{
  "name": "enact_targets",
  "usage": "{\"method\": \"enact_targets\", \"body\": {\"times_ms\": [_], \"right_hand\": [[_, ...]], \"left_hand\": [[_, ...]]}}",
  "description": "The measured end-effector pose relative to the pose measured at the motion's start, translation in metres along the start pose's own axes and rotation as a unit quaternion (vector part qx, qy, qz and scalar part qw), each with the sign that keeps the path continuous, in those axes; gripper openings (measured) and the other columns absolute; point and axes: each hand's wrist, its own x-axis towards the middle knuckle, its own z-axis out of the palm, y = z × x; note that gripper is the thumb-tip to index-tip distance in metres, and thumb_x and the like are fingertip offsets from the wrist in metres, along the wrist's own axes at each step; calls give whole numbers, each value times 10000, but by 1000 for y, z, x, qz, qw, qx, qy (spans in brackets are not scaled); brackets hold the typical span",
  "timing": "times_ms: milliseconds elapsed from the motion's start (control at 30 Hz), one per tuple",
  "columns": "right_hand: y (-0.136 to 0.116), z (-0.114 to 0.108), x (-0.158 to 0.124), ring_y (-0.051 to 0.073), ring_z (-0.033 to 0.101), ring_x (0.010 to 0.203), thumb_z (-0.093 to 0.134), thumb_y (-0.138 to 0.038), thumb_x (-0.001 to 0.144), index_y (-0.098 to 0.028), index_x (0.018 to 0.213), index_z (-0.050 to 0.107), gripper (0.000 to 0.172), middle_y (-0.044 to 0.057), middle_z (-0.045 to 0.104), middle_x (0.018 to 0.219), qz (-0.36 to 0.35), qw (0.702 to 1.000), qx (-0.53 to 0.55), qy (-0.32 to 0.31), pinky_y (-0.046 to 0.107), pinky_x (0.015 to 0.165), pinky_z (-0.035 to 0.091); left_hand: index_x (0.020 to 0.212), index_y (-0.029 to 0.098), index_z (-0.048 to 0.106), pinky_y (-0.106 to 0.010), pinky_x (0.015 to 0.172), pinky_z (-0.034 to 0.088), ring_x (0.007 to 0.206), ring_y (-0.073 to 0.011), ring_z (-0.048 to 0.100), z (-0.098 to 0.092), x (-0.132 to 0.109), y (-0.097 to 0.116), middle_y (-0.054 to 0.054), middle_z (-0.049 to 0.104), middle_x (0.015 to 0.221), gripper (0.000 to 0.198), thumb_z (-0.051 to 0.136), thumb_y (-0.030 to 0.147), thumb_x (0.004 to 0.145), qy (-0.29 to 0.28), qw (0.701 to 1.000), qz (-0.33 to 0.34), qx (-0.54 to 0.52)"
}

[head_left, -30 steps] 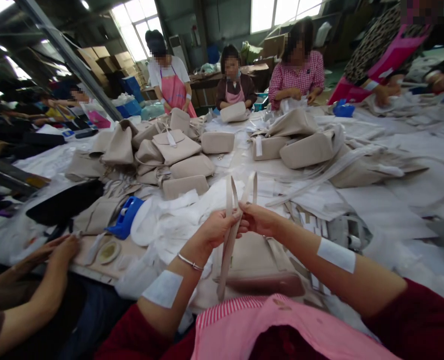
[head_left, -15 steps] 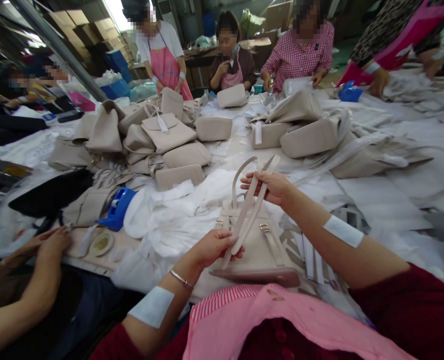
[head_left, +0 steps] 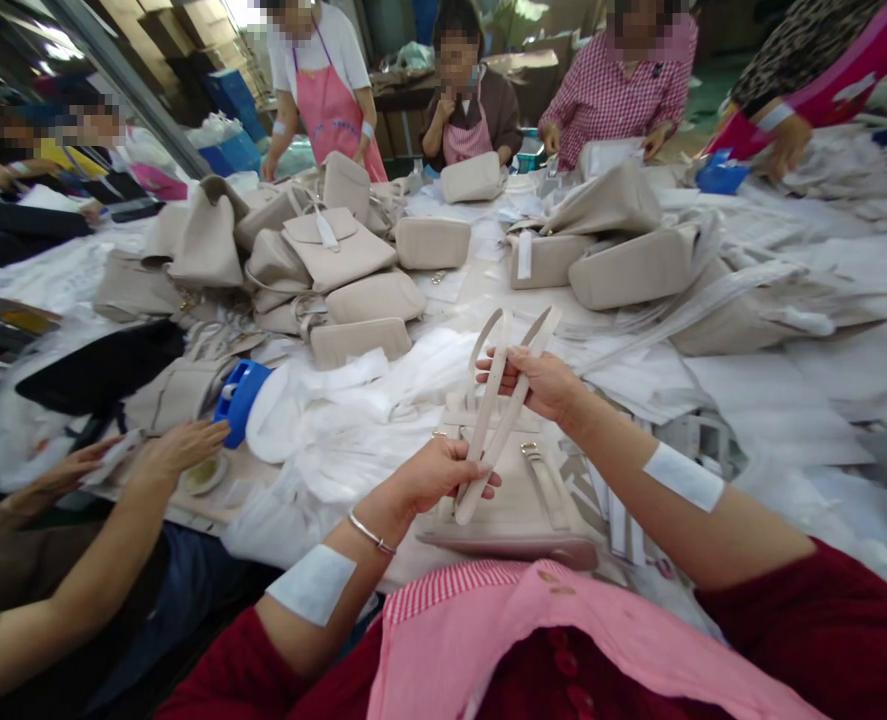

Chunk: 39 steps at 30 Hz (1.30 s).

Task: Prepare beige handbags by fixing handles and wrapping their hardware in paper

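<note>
A long beige strap (head_left: 508, 420), folded over so that two lengths run side by side, is held up between my hands. My left hand (head_left: 439, 475) pinches its lower part, fingers closed around it. Higher up, my right hand (head_left: 546, 383) grips both lengths, and the strap's upper loop sticks out beyond the fingers. Under my hands lies a beige handbag (head_left: 499, 515) with small metal buckles and a short buckled tab on its front. A thin curved handle rises behind the strap; my hands and the strap hide part of the bag's top.
Beige handbags (head_left: 338, 250) are heaped across the table, with more bags (head_left: 630, 270) at right. White wrapping sheets (head_left: 330, 420) spread between. At left, a co-worker's hand (head_left: 188, 445) reaches beside a blue tape dispenser (head_left: 244, 400). Several people stand or sit opposite.
The strap has turned slightly and its two lengths stand further apart at the top. At left, the co-worker's hand has moved right, up to the blue dispenser. My view has shifted a little.
</note>
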Motion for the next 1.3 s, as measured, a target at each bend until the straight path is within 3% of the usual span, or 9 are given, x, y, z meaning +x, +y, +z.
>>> {"method": "enact_targets", "body": {"times_ms": [333,467,567,667,800,967,1133,1233,1300], "right_hand": [[-3,1,6,230,721,868,415,-327,989,-149,1048,632,287,128,744,999,7,1000,12,9,383,782,576],[4,5,-9,252,709,918,552,-439,918,-159,1075,633,330,134,735,1039,46,996,26,-73,424,850,554],[24,15,-27,263,714,862,775,-362,744,-135,1041,665,390,134,749,963,95,987,-15,-132,421,835,554],[45,24,-39,236,712,808,845,-286,654,-156,950,693,357,86,758,883,68,994,-15,-82,389,798,561],[55,24,-40,224,702,889,834,-297,677,-212,892,694,270,38,755,946,21,999,47,0,382,852,549],[61,19,-43,237,691,959,788,-360,745,-219,1004,689,311,76,744,1028,72,996,23,-37,396,912,526],[82,22,-49,265,686,983,777,-391,752,-195,1034,685,354,123,732,1066,124,991,-25,-37,378,853,550],[95,17,-47,257,702,905,781,-407,738,-192,1034,691,377,126,724,1095,134,990,-40,-10,357,775,575],[102,9,-44,271,702,909,795,-413,713,-192,1060,692,424,133,710,1139,151,986,-62,9,357,750,589]], "left_hand": [[812,114,700,-306,586,541,692,-220,704,-4,-2,-5,-145,751,856,403,839,424,597,-18,999,-33,21],[799,115,687,-301,583,532,669,-206,693,-4,-2,0,-127,747,822,398,840,417,590,6,1000,-20,10],[802,106,688,-313,589,531,664,-217,693,-2,-1,2,-125,740,789,412,844,416,581,9,1000,-4,6],[815,95,685,-315,603,528,643,-204,687,0,-1,-1,-107,727,748,441,846,423,569,14,1000,20,-12],[851,116,659,-269,591,503,645,-165,684,1,-3,-13,-89,730,780,430,787,473,647,15,1000,3,-11],[814,133,617,-240,557,471,584,-146,664,-2,-3,-26,-54,703,677,345,684,467,753,20,999,-29,-2],[764,139,607,-237,529,471,530,-136,629,-10,-10,-34,-30,665,617,252,609,386,811,8,999,6,44],[723,149,645,-252,570,497,560,-141,627,-40,-25,-41,-32,678,629,267,578,382,836,83,977,94,175],[745,164,678,-247,646,508,635,-143,646,-80,-40,-46,-37,706,688,261,558,368,857,240,918,158,272]]}}
